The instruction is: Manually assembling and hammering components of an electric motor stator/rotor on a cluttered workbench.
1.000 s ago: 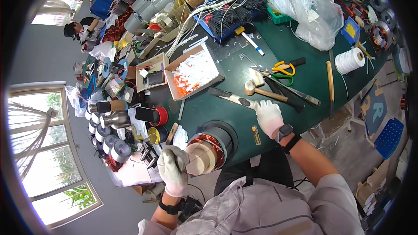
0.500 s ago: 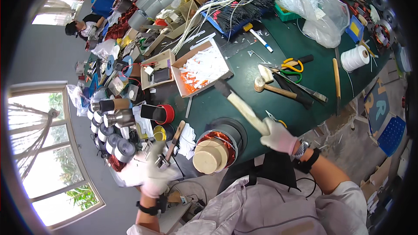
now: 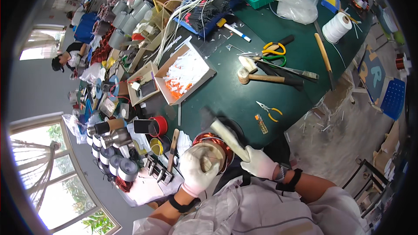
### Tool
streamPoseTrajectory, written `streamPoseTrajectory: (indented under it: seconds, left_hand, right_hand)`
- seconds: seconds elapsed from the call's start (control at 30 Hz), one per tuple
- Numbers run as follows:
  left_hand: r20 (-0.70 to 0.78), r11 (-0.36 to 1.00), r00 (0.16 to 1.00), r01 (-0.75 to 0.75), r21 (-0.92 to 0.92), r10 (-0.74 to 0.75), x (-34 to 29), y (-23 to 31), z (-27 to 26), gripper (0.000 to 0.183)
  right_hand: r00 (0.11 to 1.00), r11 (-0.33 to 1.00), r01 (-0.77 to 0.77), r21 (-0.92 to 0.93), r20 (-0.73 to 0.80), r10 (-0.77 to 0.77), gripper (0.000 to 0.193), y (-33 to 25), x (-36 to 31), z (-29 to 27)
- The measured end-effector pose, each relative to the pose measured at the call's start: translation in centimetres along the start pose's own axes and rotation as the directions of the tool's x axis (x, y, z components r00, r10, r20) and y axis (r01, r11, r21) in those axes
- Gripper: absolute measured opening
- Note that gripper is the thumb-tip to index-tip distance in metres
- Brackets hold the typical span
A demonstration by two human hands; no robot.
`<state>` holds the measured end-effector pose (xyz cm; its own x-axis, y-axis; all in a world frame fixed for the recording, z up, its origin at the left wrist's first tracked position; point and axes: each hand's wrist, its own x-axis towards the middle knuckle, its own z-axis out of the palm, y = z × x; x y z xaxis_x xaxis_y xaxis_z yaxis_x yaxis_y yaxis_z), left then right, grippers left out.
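My right hand (image 3: 257,164), in a white glove, is closed around one end of a pale wooden bar (image 3: 227,138) with a dark, blurred far end. The bar slants up and left over a grey motor stator (image 3: 237,127) with copper windings (image 3: 202,137). My left hand (image 3: 196,168), also gloved, grips the pale round block (image 3: 216,151) at the stator's near end, thumb and fingers curled about its face. Part of the stator is hidden behind the bar and my hands.
Right of the stator lie small pliers (image 3: 273,112) and an orange-labelled lighter-sized item (image 3: 261,124). Farther off are a mallet (image 3: 265,78), scissors (image 3: 274,48) and a white thread spool (image 3: 337,28). A box of paper slips (image 3: 204,78) stands far left; a wooden-handled tool (image 3: 173,148) lies nearer.
My left hand has moved right from beside the bench's left edge onto the round block. My right hand has brought the bar down and left over the stator. The view has shifted.
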<state>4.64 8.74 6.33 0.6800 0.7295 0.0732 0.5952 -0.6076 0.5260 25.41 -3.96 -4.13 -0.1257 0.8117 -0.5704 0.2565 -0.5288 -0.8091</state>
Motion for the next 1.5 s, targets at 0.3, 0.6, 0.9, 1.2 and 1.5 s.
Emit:
streamPoseTrajectory:
  seconds: [0.3,0.6,0.9,1.2,1.5]
  left_hand:
    - [0.151,0.953,0.947,-0.260,-0.153,0.283,1.8,-2.6,-0.8,0.063]
    - [-0.034,0.926,0.962,0.250,-0.284,-0.270,-1.2,-0.5,0.8,0.072]
    - [0.133,0.971,0.965,-0.215,-0.103,0.228,0.8,-3.2,-0.6,0.086]
    - [-0.041,0.942,0.952,0.294,-0.160,-0.304,-0.1,-1.0,0.5,0.095]
    - [0.163,0.979,0.974,-0.136,-0.150,0.160,1.0,-3.4,-0.8,0.072]
  right_hand:
    - [0.997,0.995,0.069,-0.076,-0.039,-0.072,0.036,0.8,-0.3,-0.5]
    - [0.997,1.000,0.009,0.004,-0.078,-0.009,0.034,1.1,-0.4,0.1]
    - [0.997,0.998,0.025,-0.051,-0.073,-0.028,0.033,-0.2,-1.2,0.2]
    - [0.984,0.997,0.050,-0.066,-0.169,-0.061,0.035,0.6,-0.8,1.8]
    - [0.989,0.999,0.043,-0.023,-0.141,-0.045,0.035,0.2,-0.7,1.6]
